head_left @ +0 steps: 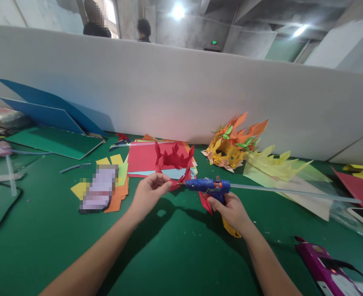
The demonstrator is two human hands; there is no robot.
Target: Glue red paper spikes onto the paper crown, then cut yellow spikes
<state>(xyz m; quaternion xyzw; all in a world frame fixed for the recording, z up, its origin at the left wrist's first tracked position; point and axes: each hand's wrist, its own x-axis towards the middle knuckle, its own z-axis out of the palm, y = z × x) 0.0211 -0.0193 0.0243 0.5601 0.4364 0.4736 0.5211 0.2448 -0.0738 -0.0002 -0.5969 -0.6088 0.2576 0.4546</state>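
My right hand [230, 211] grips a blue glue gun [207, 186] with a yellow handle base, a long clear glue stick [292, 192] jutting from its back to the right. The nozzle points left at a red folded paper piece [173, 159] with spiky points. My left hand [150, 190] is closed in a pinch on the lower edge of that red piece, just left of the nozzle. Another small red paper bit [205, 202] hangs under the gun.
Stacked coloured paper sheets [141, 158] lie behind the red piece. Orange and yellow paper flowers [233, 146] sit at right, blue and green boards [52, 123] at left, a purple device [326, 267] at lower right. A white partition [181, 94] backs the green table [169, 255]; two people stand beyond.
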